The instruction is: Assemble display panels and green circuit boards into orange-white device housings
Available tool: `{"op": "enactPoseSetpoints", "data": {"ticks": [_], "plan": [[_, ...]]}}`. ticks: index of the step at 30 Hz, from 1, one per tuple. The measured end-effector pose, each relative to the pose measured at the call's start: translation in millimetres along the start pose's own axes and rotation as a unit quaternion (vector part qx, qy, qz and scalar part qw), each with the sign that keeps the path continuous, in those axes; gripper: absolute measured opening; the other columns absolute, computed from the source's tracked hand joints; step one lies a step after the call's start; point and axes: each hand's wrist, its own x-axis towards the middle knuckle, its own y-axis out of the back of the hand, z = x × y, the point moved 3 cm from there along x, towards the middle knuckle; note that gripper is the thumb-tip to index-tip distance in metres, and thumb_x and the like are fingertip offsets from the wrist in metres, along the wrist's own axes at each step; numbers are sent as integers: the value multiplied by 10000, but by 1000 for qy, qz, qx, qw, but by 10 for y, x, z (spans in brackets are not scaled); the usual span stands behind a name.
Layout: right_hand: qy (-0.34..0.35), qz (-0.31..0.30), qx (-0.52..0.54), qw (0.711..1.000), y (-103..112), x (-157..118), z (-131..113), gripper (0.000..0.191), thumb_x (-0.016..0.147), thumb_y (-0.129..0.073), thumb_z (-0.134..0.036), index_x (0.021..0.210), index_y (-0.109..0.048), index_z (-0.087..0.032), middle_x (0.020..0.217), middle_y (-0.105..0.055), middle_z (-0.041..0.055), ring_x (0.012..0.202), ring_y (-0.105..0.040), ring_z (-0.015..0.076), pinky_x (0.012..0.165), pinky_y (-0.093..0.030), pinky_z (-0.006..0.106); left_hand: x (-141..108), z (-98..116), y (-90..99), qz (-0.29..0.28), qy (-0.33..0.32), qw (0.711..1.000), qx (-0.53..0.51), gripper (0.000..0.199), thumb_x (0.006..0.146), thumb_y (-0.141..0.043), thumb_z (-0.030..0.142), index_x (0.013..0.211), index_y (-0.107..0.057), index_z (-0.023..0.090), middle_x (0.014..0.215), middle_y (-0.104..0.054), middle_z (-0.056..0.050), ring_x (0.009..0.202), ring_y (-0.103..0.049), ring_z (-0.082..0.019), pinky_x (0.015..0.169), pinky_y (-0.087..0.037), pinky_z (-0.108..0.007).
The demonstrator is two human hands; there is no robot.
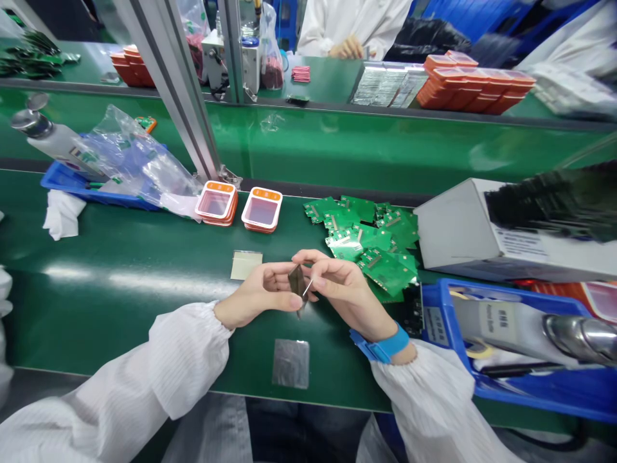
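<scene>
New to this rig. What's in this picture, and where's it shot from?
No robot here: a person works bare-handed, and the single view comes from a camera on their head, looking forward and down. The left hand holds a small, dark, flat piece; the right hand, above a blue wrist strap, pinches a thin white stick beside it. On the green tabletop lie a clear plastic square, a heap of green circuit boards and orange-rimmed cases, between two blue trays. What the dark piece is, I can't tell.
</scene>
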Motion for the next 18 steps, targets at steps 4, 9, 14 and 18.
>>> {"op": "enactPoseSetpoints", "data": {"ticks": [4, 9, 14, 18], "plan": [[12, -8, 20, 1000, -1, -11, 6, 171, 757, -749, -286, 663, -660, -175, 1103, -576, 57, 658, -508, 90, 545, -431, 235, -7, 31, -20, -22, -7, 999, -23, 405, 653, -809, 355, 971, -700, 129, 849, -711, -86, 777, -665, -174, 690, -514, -238], [18, -27, 42, 999, -10, -30, -3, 143, 790, -717, -255, 682, -663, -178, 1088, -580, 46, 604, -501, 70, 524, -447, 238, -13, 21, -18, -39, 13, 998, -37, 501, 661, -802, 378, 1075, -673, 126, 920, -713, -109, 867, -677, -212, 790, -513, -282], [20, -11, 38, 999, -2, -37, -32, 174, 771, -730, -266, 649, -651, -171, 1108, -587, 61, 640, -538, 94, 516, -482, 250, -27, 16, -15, -42, 19, 998, -50, 520, 654, -801, 405, 1083, -675, 140, 914, -713, -104, 881, -674, -223, 818, -504, -303], [21, -4, 36, 999, -3, -39, -54, 187, 756, -741, -290, 641, -643, -179, 1073, -611, 60, 601, -538, 96, 493, -506, 265, -35, 10, -11, -54, 18, 996, -73, 521, 663, -791, 393, 1107, -666, 152, 941, -717, -114, 896, -676, -242, 846, -488, -336]]}}
